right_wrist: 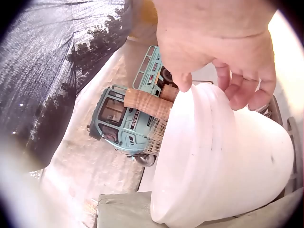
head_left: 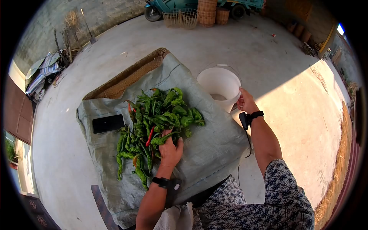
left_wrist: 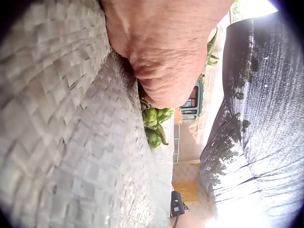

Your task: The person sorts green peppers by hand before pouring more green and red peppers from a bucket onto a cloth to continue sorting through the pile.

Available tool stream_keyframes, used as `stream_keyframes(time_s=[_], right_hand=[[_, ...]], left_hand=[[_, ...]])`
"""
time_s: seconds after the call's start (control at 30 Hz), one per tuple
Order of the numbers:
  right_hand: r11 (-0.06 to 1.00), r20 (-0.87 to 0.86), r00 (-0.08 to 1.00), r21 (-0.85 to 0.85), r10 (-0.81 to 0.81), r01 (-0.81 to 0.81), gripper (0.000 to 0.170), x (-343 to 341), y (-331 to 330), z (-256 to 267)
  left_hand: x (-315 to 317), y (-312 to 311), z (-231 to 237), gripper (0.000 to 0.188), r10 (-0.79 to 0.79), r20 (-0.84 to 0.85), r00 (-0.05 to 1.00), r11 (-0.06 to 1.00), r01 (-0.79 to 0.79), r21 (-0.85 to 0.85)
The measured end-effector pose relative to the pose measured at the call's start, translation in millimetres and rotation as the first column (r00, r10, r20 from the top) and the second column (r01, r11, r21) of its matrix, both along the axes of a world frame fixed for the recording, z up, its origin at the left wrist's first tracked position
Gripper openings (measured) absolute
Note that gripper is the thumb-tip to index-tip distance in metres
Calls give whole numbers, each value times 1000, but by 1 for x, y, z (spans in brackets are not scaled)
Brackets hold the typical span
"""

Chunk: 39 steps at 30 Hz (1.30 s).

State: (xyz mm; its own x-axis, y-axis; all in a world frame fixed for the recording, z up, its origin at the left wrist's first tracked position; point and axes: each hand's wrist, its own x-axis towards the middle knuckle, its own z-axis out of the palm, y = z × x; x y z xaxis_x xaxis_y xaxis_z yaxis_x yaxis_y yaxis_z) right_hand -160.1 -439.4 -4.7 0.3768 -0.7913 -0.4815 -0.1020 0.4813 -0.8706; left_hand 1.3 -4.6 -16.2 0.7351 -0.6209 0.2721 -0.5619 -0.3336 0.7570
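"Under the peppers (head_left: 174, 120)?"
"A sack (head_left: 214, 153), grey-green and creased, spread over a woven tray (head_left: 126, 74), rim bare along the far side."

"And around?"
"Pale concrete floor (head_left: 61, 138), partly in shade, brightly sunlit at the right. At the back, a rough wall (head_left: 107, 17), a teal truck (right_wrist: 126, 128) and, close by it, woven baskets (head_left: 207, 13)."

"Anything more on the sack?"
"A dark phone (head_left: 108, 124), flat, just left of the peppers."

"And the peppers themselves?"
"Lie in a loose heap mid-sack. Look long, wrinkled and twisted, mostly green, with a few reddish ones mixed in and one bright red pepper (head_left: 150, 137) on top."

"Touched?"
"Yes, by the left hand (head_left: 171, 152), at the near side of the heap, fingertips hidden among the green. Cannot tell whether gripping."

"And the right hand (head_left: 247, 102)?"
"Grips the bucket (right_wrist: 223, 156) at the rim, between thumb and bent fingers."

"Bucket's look?"
"White, round, open-topped, with a thin handle (head_left: 222, 65) at the far side and small dark marks on the outer wall. Sits by the sack's right edge, near the peppers."
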Motion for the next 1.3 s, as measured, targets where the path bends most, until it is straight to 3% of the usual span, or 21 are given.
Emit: stream_keyframes(time_s=[0.13,0.23,0.3,0.37,0.4,0.47,0.5,0.57,0.67,0.7,0.77,0.83,0.87,1.0,1.1,1.2,1.3], right_hand=[[1000,6,1000,-12,22,-22,50,-1,-7,-8],[997,-29,998,-51,55,-56,50,-5,-7,-6],[996,-122,993,-88,7,-18,52,-1,-8,0],[958,-315,930,-266,-187,103,58,10,-15,-1],[915,-384,902,-403,-198,29,58,11,-32,-3],[766,-501,828,-626,-250,-148,57,10,-63,-14],[666,-412,869,-733,-275,-137,55,14,-56,-6],[435,-220,936,-897,-276,-82,51,28,-20,36],[487,-165,986,-861,3,-146,35,50,53,102],[523,-170,970,-818,176,-239,33,55,71,112],[535,-141,856,-727,498,-431,28,63,102,126],[485,-225,758,-650,613,-585,27,73,138,133],[408,-304,727,-665,616,-625,32,78,148,127],[328,-286,729,-750,622,-574,38,96,183,97],[328,-337,755,-748,562,-577,44,104,201,87],[309,-408,775,-749,482,-586,48,114,215,75],[273,-450,748,-736,487,-620,47,123,215,61]], left_hand=[[0,-1,6,52,-10,190,982,996,26,-81],[0,-2,6,51,10,187,982,998,0,-56],[-1,-1,6,49,20,84,996,999,-16,-51],[0,-3,6,49,22,75,997,996,-15,-91],[-1,-4,5,48,46,68,997,992,-38,-123],[2,-4,6,49,60,232,971,988,-25,-153],[3,-4,7,50,68,310,948,986,-17,-164],[2,-3,15,47,45,256,966,988,-5,-154],[3,0,16,49,46,205,978,990,-17,-138],[4,-1,16,50,48,195,980,990,-21,-136],[3,-3,22,53,49,129,990,963,-13,-267],[2,-3,27,55,73,123,990,947,-30,-320],[2,-2,29,57,100,151,983,950,-49,-309],[0,-5,35,57,172,214,962,926,-84,-369],[0,-1,31,46,107,36,994,936,-88,-341],[1,2,31,31,80,109,991,958,-46,-283],[-3,3,21,19,13,-62,998,961,-30,-275]])
